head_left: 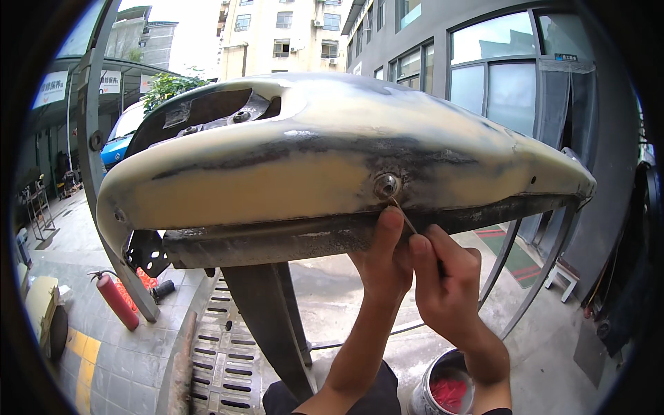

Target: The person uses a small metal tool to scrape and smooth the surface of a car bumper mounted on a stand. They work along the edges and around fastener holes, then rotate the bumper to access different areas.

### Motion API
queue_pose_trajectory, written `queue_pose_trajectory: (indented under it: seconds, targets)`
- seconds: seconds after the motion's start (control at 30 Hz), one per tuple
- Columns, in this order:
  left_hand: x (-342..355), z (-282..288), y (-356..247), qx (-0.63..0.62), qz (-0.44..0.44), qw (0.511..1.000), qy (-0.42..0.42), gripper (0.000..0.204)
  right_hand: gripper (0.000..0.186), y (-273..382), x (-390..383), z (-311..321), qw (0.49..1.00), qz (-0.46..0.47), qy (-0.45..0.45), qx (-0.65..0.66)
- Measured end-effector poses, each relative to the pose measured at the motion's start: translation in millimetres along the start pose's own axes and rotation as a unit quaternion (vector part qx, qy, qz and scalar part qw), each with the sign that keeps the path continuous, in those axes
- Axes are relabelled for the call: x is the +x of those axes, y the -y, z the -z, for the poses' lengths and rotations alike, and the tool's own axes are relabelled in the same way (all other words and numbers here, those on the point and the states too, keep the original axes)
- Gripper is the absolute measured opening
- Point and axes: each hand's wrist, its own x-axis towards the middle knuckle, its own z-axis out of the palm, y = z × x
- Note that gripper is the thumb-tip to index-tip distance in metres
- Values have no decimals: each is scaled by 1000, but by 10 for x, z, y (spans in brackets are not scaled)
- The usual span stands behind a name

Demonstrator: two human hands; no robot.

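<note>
A large curved car body panel (277, 183), coated in patchy cream filler with dark sanded areas, lies across a metal stand (266, 311). Low on its face sits a round metal recess (387, 185). My right hand (449, 277) is closed in a pinch on a thin metal pick (407, 220), whose tip is at the recess's lower rim. Just left of the pick, my left hand (384, 259) holds its thumb up against the panel's lower edge, close to the tip. Its other fingers are curled and mostly hidden, so what they grip cannot be made out.
A bucket (420, 398) with red material inside stands below my right forearm. Left of the stand are a floor drain grate (225, 353) and a red fire extinguisher (116, 302). A small white stool (561, 278) stands at the right by a grey building.
</note>
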Motion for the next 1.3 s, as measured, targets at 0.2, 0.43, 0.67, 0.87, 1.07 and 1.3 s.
queue_pose_trajectory:
  seconds: [0.2, 0.43, 0.67, 0.87, 1.07, 1.3]
  targets:
    - [-51, -84, -86, 57, -56, 997, 12, 34, 41, 40, -4, 95, 933, -197, 114, 280]
    - [-13, -170, -90, 10, -26, 999, -18, 40, 39, 195, -11, 133, 920, -229, 100, 303]
    - [-3, -213, -83, -24, -20, 999, 6, 50, 39, 267, 62, 249, 921, -252, 133, 266]
    - [5, -259, -67, -69, -22, 997, -23, 48, 33, 364, 215, 480, 904, -319, 178, 222]
    - [-10, -297, -61, -74, -20, 997, -25, 45, 31, 366, 200, 452, 925, -295, 167, 173]
    - [-13, -241, -59, 38, -51, 998, -3, 53, 21, 166, 114, 275, 979, 65, 47, -186]
